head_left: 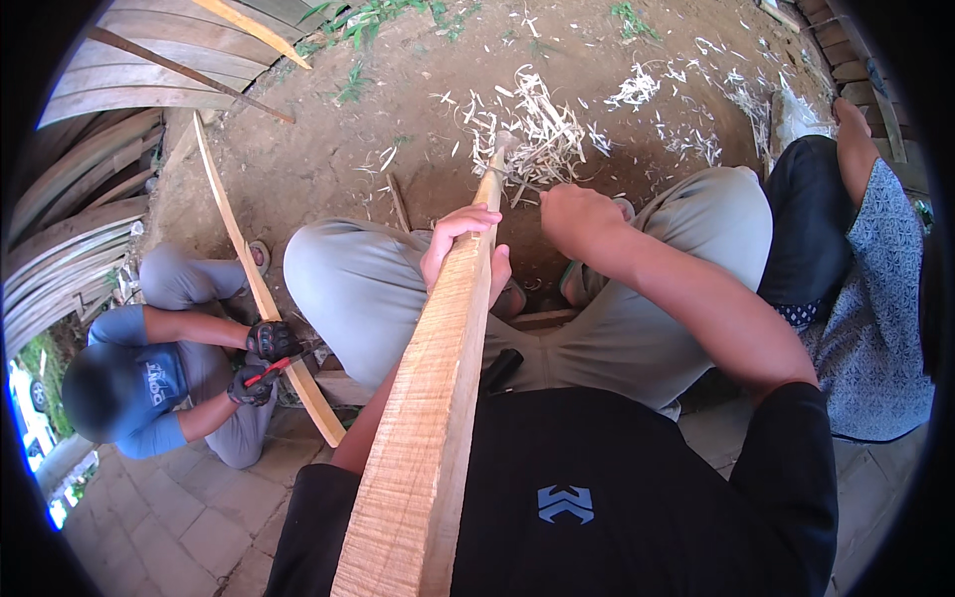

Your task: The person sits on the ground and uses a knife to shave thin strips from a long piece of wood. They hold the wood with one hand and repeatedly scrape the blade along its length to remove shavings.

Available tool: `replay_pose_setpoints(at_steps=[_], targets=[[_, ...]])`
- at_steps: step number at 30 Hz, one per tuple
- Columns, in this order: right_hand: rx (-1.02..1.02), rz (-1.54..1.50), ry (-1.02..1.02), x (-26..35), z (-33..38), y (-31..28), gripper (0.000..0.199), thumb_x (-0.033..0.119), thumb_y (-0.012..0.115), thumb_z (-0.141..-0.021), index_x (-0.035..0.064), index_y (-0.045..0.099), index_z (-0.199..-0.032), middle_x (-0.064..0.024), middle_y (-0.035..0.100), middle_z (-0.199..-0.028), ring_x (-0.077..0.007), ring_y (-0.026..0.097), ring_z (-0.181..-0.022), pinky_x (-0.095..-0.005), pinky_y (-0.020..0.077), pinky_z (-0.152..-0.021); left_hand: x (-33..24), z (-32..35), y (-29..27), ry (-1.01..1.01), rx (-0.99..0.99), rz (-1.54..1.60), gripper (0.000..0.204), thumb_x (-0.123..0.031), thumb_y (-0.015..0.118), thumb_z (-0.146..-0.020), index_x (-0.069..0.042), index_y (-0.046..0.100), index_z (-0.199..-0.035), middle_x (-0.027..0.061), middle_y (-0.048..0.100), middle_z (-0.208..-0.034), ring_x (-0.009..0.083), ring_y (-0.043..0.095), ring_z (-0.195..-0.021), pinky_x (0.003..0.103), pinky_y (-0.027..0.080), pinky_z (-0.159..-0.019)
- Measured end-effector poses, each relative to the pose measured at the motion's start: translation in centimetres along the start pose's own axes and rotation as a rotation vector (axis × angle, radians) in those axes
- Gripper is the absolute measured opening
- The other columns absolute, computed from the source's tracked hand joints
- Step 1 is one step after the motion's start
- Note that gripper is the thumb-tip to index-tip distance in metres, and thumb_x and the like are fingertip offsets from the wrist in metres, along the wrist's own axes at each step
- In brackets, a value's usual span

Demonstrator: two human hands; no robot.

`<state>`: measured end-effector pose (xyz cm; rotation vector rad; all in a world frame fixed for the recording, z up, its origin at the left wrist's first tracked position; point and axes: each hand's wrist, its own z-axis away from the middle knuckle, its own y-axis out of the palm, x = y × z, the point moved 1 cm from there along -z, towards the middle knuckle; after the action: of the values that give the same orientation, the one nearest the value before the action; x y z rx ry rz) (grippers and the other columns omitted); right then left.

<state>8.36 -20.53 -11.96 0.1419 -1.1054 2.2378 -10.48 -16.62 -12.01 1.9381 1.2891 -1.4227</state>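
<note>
A long wooden plank (428, 418) runs from the person's chest out toward the dirt ground (328, 169), its far end narrowing to a thin tip among a pile of pale wood shavings (537, 129). The left hand (463, 254) is wrapped around the plank partway up, fingers curled over its top edge and clamped on the wood. The right hand (577, 219) sits just to the right of the plank, closed into a loose fist near the narrow end; whether it grips anything cannot be told. Both knees in grey trousers (368, 289) flank the plank. To the left of the plank, another person crouches in gloves (264, 358), working on a thin curved strip of wood (259, 289). To the right of the plank sits a third person in a patterned top (875, 298).
</note>
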Motion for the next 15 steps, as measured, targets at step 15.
replay_pose_setpoints(at_steps=[15], targets=[[-0.029, 0.033, 0.056, 0.8, -5.2, 2.1, 0.030, 0.015, 0.051, -0.093, 0.0013, 0.073, -0.107, -0.0207, 0.072, -0.111, -0.0342, 0.071, -0.104, -0.0434, 0.0578, -0.085, 0.0, -0.4, -0.6, 0.013, 0.014, -0.001, 0.040, 0.004, 0.068, -0.067, -0.002, 0.059, -0.106, 0.0127, 0.068, -0.103, 0.0268, 0.065, -0.105, 0.039, 0.048, -0.100]])
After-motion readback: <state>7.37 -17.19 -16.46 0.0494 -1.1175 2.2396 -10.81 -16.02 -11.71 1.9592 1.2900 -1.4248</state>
